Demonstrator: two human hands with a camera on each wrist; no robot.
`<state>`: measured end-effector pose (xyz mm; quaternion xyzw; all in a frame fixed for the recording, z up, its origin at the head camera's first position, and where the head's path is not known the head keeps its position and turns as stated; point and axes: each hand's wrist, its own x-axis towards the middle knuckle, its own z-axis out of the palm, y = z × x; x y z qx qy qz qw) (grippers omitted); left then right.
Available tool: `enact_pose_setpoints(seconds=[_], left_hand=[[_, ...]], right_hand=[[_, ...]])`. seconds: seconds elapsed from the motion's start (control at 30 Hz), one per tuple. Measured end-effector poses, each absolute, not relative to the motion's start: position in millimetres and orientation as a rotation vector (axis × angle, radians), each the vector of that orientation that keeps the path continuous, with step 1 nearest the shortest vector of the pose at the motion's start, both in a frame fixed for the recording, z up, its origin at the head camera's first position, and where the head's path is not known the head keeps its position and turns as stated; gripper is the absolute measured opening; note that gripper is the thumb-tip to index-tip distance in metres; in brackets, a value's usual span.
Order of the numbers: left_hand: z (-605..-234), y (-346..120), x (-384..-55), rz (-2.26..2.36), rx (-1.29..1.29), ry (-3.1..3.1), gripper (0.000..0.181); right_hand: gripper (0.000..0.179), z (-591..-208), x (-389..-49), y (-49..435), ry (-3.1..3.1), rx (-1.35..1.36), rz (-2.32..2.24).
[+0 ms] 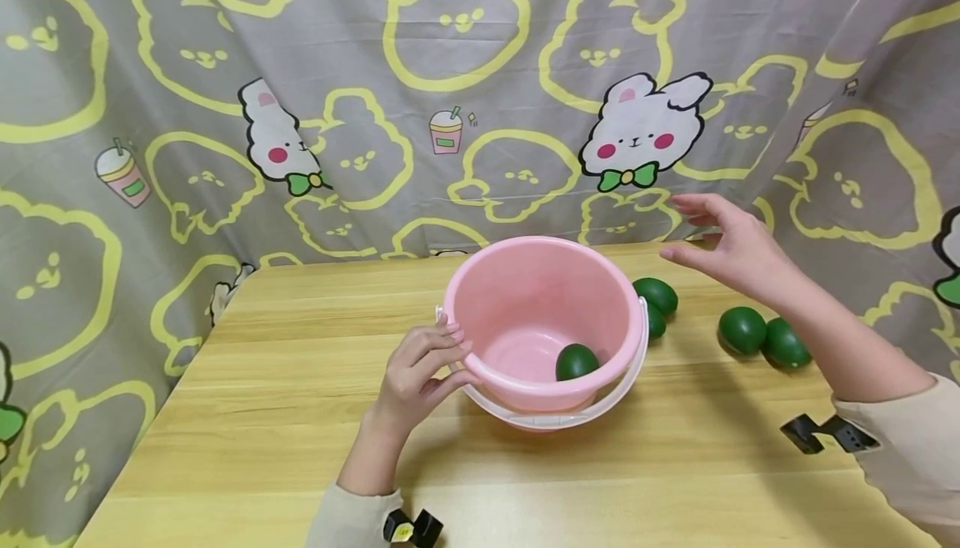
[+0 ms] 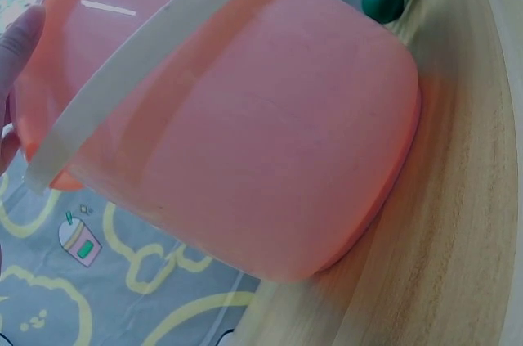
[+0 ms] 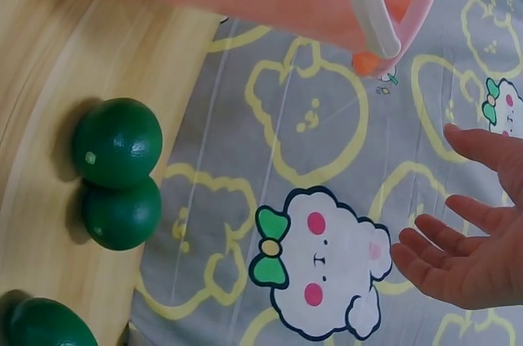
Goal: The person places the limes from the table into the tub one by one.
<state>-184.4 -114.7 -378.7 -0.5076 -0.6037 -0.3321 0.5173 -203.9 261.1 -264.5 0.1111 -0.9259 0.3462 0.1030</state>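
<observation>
A pink plastic bucket (image 1: 547, 281) stands upright on the wooden table, its white handle (image 1: 558, 420) lowered over the near side. One dark green, lime-like fruit (image 1: 577, 361) lies at the bottom inside. My left hand (image 1: 423, 369) grips the bucket's left rim between thumb and fingers. To the right, my right hand (image 1: 738, 248) hovers above the table with fingers spread and nothing in it. Two more green fruits (image 1: 656, 295) lie beside the bucket's right wall, and another pair (image 1: 742, 330) is farther right, below my right forearm. The right wrist view shows pale stem spots on the fruits (image 3: 118, 143).
The light wooden table (image 1: 300, 398) reaches back to a grey curtain (image 1: 420, 181) with yellow outlines and white rabbit faces, which also hangs at both sides. Black wrist mounts (image 1: 828, 434) sit on the beige sleeves.
</observation>
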Motion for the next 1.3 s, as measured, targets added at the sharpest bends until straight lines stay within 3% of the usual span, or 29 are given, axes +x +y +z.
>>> enact_pose_setpoints(seconds=[1.3], left_hand=[[-377.6,-113.9,-185.3,-0.817,-1.230,-1.434,0.035]], right_hand=[[0.075,-298.5,-220.1,273.6,-2.854,0.321,0.975]])
